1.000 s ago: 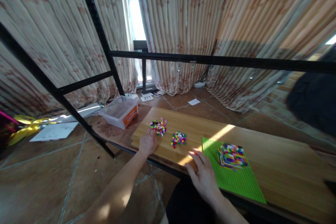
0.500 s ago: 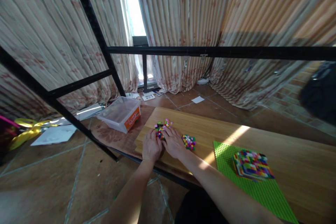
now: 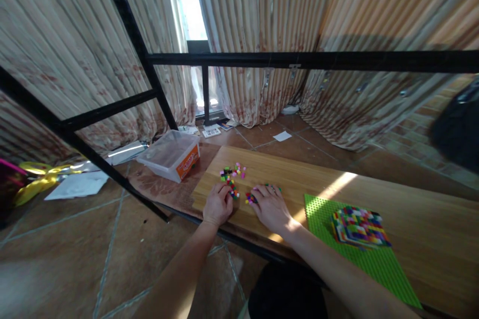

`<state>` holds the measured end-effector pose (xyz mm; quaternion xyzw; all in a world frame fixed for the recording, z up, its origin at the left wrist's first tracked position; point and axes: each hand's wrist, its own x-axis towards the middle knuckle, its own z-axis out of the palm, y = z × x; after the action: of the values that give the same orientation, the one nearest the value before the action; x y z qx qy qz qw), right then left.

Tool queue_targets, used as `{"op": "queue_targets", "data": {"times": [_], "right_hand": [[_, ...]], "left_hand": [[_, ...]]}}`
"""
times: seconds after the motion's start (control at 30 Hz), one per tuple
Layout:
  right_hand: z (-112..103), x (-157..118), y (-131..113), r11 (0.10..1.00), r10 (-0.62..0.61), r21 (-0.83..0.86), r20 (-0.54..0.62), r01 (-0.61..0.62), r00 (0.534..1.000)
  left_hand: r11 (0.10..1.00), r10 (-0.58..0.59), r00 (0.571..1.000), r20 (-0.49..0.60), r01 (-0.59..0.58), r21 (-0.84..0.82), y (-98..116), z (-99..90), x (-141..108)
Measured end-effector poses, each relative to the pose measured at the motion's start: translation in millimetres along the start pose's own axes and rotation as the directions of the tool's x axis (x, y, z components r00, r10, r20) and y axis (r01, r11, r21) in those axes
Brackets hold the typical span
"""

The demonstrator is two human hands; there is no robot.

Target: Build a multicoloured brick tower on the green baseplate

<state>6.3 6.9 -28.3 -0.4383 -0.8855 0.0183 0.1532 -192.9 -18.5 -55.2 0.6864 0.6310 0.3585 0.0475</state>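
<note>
My left hand rests on the wooden board with fingers loosely bent and thumb apart, beside a loose trail of small colourful toy bricks. To its right, my right hand lies open, palm down, over another heap of bricks, and most of that heap is hidden beneath it. More loose bricks lie scattered just beyond my left hand. On a green studded baseplate at the right stands a multicoloured block built of bricks.
A clear plastic box with an orange label stands left of the wooden board. A black metal frame crosses in front of the curtains. Papers lie on the tiled floor.
My right hand has moved right, away from my left hand, and now covers the right-hand brick heap. The left pile is more spread out and uncovered. The view has tilted slightly.
</note>
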Motion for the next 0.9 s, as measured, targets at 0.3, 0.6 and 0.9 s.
{"op": "queue_targets", "data": {"times": [0.3, 0.6, 0.9], "right_hand": [[13, 52, -59, 0.993, -0.051, 0.110, 0.003, 0.051, 0.999], [36, 61, -58, 0.991, -0.088, 0.104, 0.069, 0.081, 0.994], [32, 50, -43, 0.994, -0.100, 0.032, -0.009, 0.100, 0.995]], "left_hand": [[0.975, -0.211, 0.949, -0.234, 0.222, 0.021, -3, 1.7, 1], [0.957, -0.271, 0.923, -0.273, 0.288, 0.025, -7, 5.4, 3], [0.939, -0.258, 0.940, -0.225, 0.298, 0.170, -5, 6.3, 5]]}}
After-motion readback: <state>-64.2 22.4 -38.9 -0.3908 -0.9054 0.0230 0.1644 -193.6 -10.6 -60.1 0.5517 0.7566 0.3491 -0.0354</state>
